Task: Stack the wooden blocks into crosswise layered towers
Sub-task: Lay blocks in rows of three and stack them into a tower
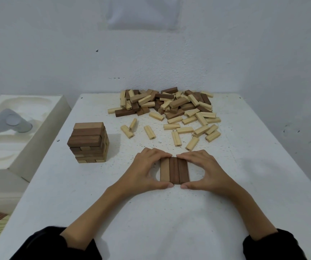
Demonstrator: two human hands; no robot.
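Your white desk (pixel 169 212) fills the view, with a heap of loose blocks (pixel 167 107) at its far edge and a finished tower (pixel 89 142) standing at the near left of that heap. Both forearms reach in from the bottom corners and angle inward. Your left hand (pixel 147 170) and right hand (pixel 205 170) curve around a flat row of three blocks (pixel 174 170). Each grip is a wide half-open C: fingertips press the far ends, thumbs press the near ends, so the two hands bracket the row together. The three blocks lie side by side, touching, long axes pointing away from you, one pale on the left and two dark beside it.
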